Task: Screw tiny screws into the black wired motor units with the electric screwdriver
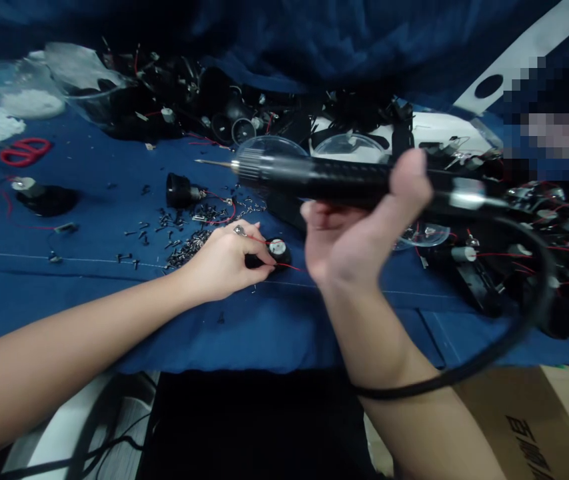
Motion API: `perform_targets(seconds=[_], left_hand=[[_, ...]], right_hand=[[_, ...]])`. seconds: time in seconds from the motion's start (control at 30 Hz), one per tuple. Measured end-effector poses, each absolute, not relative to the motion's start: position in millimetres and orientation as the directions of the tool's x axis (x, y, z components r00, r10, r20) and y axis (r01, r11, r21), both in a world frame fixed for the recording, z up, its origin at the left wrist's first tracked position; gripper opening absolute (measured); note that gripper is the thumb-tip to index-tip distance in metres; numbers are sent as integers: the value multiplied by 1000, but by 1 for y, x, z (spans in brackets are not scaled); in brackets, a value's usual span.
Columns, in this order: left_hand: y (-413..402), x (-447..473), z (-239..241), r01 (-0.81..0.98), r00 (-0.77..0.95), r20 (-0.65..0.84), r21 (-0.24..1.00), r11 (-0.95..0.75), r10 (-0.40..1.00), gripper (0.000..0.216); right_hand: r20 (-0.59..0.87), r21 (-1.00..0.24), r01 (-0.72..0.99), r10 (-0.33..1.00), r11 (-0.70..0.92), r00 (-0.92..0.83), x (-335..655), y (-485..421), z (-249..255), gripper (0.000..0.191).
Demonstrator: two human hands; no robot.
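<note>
My right hand [354,233] grips a black electric screwdriver [364,181] held level above the cloth, its thin bit pointing left and its cable looping down past my forearm. The tool is slightly blurred. Pinched between the fingers of my left hand [232,257] is a small black housing with a white-ended motor [278,247] and a red wire; the fingers hide part of it. A heap of small black screws [189,250] lies beside and partly behind that hand. Just beyond stands another black housing [178,191] with a motor and red wires.
Red scissors [25,152] and another motor assembly [44,197] lie at left. Clear plastic bowls [97,100] and black parts line the back. Many wired motor assemblies [484,263] crowd the right side of the blue cloth [284,333]. A cardboard box [529,420] stands below at right.
</note>
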State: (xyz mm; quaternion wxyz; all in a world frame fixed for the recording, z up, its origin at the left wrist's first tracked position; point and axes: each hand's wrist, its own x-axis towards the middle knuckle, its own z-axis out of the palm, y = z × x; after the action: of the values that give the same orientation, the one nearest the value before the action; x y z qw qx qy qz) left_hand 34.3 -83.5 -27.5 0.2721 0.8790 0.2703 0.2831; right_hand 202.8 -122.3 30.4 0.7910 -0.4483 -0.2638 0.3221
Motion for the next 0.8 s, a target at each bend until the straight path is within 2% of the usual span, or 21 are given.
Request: perform_targets(seconds=[0.1,0.17,0.23,0.3,0.4,0.57,0.8], left_hand=[[-85,34,-31,308,679,383,626,-716,627,9],[-85,34,-32,305,677,389,624,-719,624,10],[-85,34,-33,308,684,380,624,-718,623,10],[-85,34,-33,305,692,374,623,-720,617,11],[-84,33,-34,293,687,382,633,-717,618,13],[-85,32,-37,301,679,367,650,-698,635,13],[-85,32,-34,278,682,385,649,-708,621,13]], right_hand=[[303,-852,-78,609,518,733,227,-149,38,50],[372,-829,92,421,552,827,238,-166,37,46],[419,-816,254,230,519,878,244,-180,31,47],[419,-842,318,156,436,895,247,-190,22,53],[422,-873,324,233,365,876,253,-203,4,52],[567,-819,422,428,390,704,267,-214,-9,45],[559,-827,407,483,388,674,263,-213,-8,37]])
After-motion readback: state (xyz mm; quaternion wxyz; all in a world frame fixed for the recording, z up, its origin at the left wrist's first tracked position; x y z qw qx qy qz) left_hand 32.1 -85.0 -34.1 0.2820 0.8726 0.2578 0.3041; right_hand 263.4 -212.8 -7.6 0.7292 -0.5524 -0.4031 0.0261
